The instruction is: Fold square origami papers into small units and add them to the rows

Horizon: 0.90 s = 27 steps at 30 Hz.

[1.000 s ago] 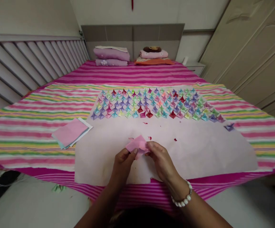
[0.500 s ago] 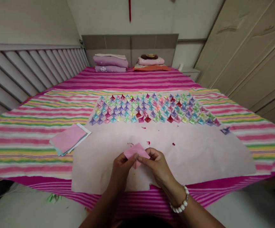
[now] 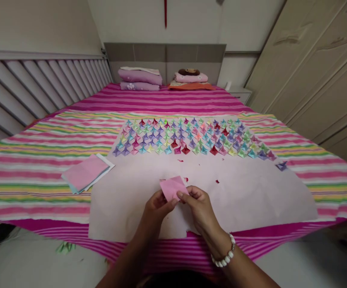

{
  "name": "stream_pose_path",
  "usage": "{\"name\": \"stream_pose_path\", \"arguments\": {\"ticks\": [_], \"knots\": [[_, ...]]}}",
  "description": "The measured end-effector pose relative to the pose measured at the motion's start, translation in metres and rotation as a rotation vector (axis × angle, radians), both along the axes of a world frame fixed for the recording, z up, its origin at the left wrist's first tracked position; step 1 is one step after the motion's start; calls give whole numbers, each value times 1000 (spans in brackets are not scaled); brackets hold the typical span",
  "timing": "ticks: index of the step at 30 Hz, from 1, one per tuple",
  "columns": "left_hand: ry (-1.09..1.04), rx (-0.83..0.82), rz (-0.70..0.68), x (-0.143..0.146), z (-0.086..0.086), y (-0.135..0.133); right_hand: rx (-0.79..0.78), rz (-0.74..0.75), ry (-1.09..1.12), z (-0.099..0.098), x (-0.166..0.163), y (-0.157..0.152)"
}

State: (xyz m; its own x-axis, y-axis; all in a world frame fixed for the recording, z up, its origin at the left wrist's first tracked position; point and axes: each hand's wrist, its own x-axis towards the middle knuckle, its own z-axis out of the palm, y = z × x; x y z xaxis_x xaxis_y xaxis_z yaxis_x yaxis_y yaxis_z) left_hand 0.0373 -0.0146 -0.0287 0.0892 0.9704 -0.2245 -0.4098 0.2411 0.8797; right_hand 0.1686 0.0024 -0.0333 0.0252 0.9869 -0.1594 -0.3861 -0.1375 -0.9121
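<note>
**Another pink square joins the fold as paper shapes fill a bedspread**

A person's two hands work a folded pink paper piece (image 3: 172,187) just above a large pale sheet (image 3: 251,192) spread over a striped bedcover (image 3: 35,164). The left hand (image 3: 157,208) pinches the lower left edge of the piece between thumb and fingertips, while the right hand (image 3: 199,208), a white bead bracelet (image 3: 223,256) at its wrist, pinches the lower right corner; both are closed on the paper, held clear of the sheet at its near edge.

Judged from the layout, the work is well advanced: several tidy rows of small finished folded shapes (image 3: 191,138) in purple, blue, green, yellow, pink and red cover the far half of the sheet, and one purple stray (image 3: 281,165) lies just off the right end of the rows. The piece in hand looks only partly folded, still fairly flat and squarish. A stack of unfolded squares (image 3: 85,173), pink on top, waits well to the left on the bedcover, so more appears left to do. A few red scraps (image 3: 186,179) dot the sheet between the hands and the rows.

Folded bedding and pillows (image 3: 140,76) sit at the headboard beyond. No brand, label or readable writing shows anywhere in view
</note>
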Motion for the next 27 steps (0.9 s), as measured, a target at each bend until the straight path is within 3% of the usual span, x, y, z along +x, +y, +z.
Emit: {"name": "stream_pose_path", "arguments": {"ticks": [5, 9, 13, 16, 21, 24, 27], "knots": [[54, -78, 98, -2, -7, 0, 8, 49, 31, -2, -1, -3], [-57, -74, 66, -14, 3, 4, 39, 164, 210, -4, 7, 0], [-299, -252, -152, -22, 12, 2, 70, 286, 301, -4, 16, 5], [-473, -377, -289, -20, 8, -4, 100, 378, 270, 0, 18, 5], [-680, -507, -383, -12, -3, -14, 113, 478, 263, 2, 15, 3], [-656, -515, -397, -11, -5, -13, 79, 442, 225, 0, 14, 5], [-424, -421, -381, -13, -6, -7, 40, 376, 180, 1, 15, 8]]}}
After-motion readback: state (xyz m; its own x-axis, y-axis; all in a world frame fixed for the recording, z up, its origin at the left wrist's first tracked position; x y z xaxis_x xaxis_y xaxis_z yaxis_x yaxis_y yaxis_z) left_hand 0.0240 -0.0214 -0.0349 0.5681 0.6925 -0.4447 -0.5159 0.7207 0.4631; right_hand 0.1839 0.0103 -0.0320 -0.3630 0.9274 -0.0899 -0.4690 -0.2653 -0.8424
